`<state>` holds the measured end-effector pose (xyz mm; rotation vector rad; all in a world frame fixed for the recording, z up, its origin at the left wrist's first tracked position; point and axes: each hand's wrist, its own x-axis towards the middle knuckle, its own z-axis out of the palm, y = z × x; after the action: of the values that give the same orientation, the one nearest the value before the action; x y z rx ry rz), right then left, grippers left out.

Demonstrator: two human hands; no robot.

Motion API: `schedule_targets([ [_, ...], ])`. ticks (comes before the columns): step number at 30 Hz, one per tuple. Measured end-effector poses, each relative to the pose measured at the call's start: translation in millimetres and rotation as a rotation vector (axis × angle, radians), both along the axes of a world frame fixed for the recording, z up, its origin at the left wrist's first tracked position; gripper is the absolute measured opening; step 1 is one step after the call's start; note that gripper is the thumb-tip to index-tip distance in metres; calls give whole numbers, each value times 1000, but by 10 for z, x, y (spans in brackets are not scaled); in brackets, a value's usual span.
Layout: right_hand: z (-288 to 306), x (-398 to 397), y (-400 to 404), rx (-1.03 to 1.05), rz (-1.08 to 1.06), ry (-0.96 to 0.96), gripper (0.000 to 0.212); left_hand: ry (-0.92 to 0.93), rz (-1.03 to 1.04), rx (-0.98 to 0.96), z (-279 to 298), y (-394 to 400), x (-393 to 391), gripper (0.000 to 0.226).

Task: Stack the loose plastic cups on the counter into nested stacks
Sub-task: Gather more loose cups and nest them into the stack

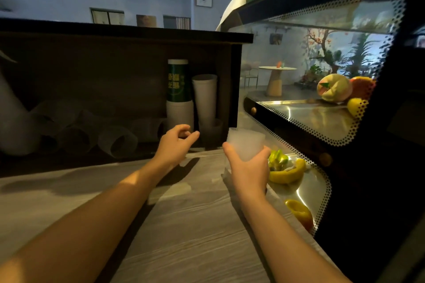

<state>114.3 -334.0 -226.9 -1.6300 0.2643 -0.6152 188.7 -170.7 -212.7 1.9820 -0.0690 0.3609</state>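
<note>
Item: right hand point(249, 165), fingers wrapped round a frosted plastic cup point(245, 143) held above the wooden counter point(184, 225), beside the glass display case point(322, 103); left hand point(176, 142), fingers loosely curled, holding nothing, reaching toward the dark shelf point(115, 57); loose cups point(117, 141) lying on their sides there, number unclear in the dimness; upright stacks point(204, 99) behind. Step, as judged: gathering; next, the left hand needs to grip a fallen cup and line its base up with the held cup's mouth.

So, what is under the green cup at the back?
The green cup sits upside down on a stack of white cups. How many cups are nested there is hidden.
</note>
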Motion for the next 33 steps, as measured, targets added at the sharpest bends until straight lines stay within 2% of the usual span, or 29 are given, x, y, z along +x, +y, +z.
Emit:
schedule_targets([
  [3, -11, 4, -9, 12, 11, -3, 79, 93, 53, -6, -8, -244, 269, 83],
  [5, -29, 23, -16, 10, 9, -7, 78, 184, 93, -44, -20, -412, 397, 91],
  [10, -59, 76, 16, -15, 4, -3, 76, 364, 177, 55, 15, -613, 688, 76],
  [13, -74, 76, 14, -33, 0, -1, 77, 305, 223, 1, -18, -604, 816, 67],
  [17, -58, 74, -7, -61, 4, 24, 76, 257, 238, -104, -62, -537, 760, 79],
  [20, -44, 57, -4, -69, 3, 30, 72, 143, 158, -289, -87, -398, 555, 91],
  [22, -41, 43, -1, -93, 11, 35, 71, 50, 97, -369, -77, -299, 374, 78],
  [24, -45, 33, -2, -125, 34, 49, 71, -10, 66, -336, -73, -206, 192, 56],
  [26, -43, 29, 2, -161, 31, 51, 74, -64, 33, -274, -42, -105, -15, 49],
  [29, -23, -4, 22, -241, 4, 58, 80, -201, 61, -115, 44, 60, -342, 72],
  [33, 11, -99, 54, -336, 39, 38, 81, -306, 88, -159, 158, 203, -767, 67],
])
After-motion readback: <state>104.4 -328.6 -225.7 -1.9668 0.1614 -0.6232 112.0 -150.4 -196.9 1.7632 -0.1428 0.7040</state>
